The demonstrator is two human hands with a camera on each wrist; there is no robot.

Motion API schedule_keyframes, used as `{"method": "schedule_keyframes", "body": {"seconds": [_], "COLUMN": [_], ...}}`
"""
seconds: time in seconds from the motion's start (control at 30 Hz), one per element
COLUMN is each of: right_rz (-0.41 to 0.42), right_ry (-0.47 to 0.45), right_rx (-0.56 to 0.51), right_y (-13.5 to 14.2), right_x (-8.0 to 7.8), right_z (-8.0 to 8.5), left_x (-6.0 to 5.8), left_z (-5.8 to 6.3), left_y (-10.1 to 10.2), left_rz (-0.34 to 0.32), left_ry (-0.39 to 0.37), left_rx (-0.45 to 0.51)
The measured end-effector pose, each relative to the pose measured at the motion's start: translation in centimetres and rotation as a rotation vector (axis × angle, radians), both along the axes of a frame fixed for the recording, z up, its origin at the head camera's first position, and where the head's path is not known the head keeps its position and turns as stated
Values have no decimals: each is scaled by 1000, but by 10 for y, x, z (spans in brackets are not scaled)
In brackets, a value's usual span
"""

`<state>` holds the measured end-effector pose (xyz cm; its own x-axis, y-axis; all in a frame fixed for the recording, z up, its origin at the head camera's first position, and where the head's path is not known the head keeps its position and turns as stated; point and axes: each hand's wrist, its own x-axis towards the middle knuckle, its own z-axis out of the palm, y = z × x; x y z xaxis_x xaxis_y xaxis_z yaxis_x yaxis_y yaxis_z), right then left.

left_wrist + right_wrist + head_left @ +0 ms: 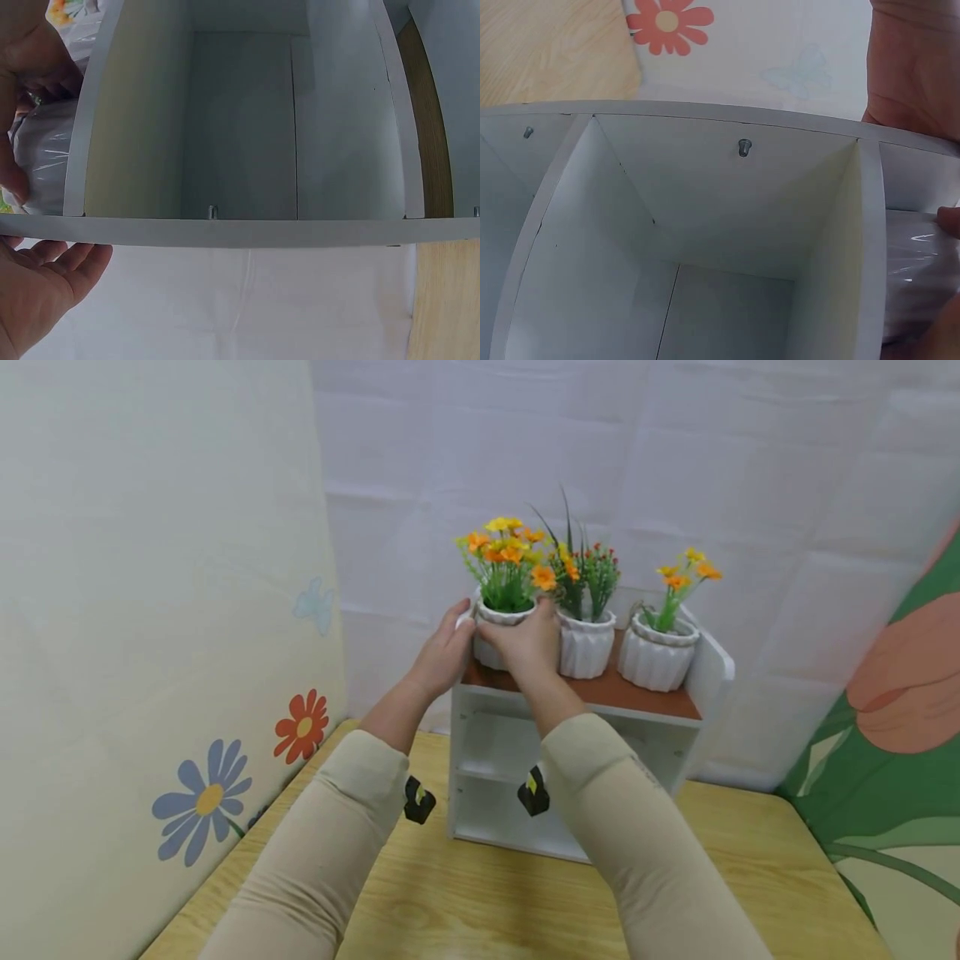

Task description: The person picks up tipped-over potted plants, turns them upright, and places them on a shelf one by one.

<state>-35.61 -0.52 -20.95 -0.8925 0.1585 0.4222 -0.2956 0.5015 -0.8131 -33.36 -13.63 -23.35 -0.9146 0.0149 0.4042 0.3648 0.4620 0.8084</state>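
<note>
My right hand (pixel 531 643) grips a white fluted flower pot (pixel 491 657) with yellow and orange flowers (pixel 506 553), at the left end of a small white shelf unit's brown top (pixel 600 692). In the right wrist view the pot (pixel 915 262) shows at the right edge, with part of that hand beside it. My left hand (pixel 444 656) is left of the pot. In the left wrist view, this hand (pixel 45 289) lies along the outer face of the unit's side panel (pixel 247 232), fingers extended. The panel stands between these fingers and the pot.
Two more white pots stand to the right: one with red-dotted greenery (pixel 587 645), one with a few orange flowers (pixel 658 652). A raised side panel (pixel 712 664) borders the right end. The unit stands on a wooden table (pixel 450 893) against a white cloth backdrop (pixel 480 460).
</note>
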Motion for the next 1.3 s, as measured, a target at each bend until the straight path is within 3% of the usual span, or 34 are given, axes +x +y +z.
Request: {"method": "schedule_keyframes", "body": {"seconds": [0.4,0.8,1.3], "right_rz": [32,52,79], "right_ry": [-86,-69,-50], "right_rx": [-50,-67,-54], "right_y": [1,1,1], "right_x": [-2,-5,3], "right_z": [-4,-7,-15], "left_x": [0,3,4], "left_z": [1,4,4], "left_y": [1,2,0], "left_rz": [-39,-34,-14], "left_ry": [-32,-35,-37], "left_rx": [-22,-24,-34]}}
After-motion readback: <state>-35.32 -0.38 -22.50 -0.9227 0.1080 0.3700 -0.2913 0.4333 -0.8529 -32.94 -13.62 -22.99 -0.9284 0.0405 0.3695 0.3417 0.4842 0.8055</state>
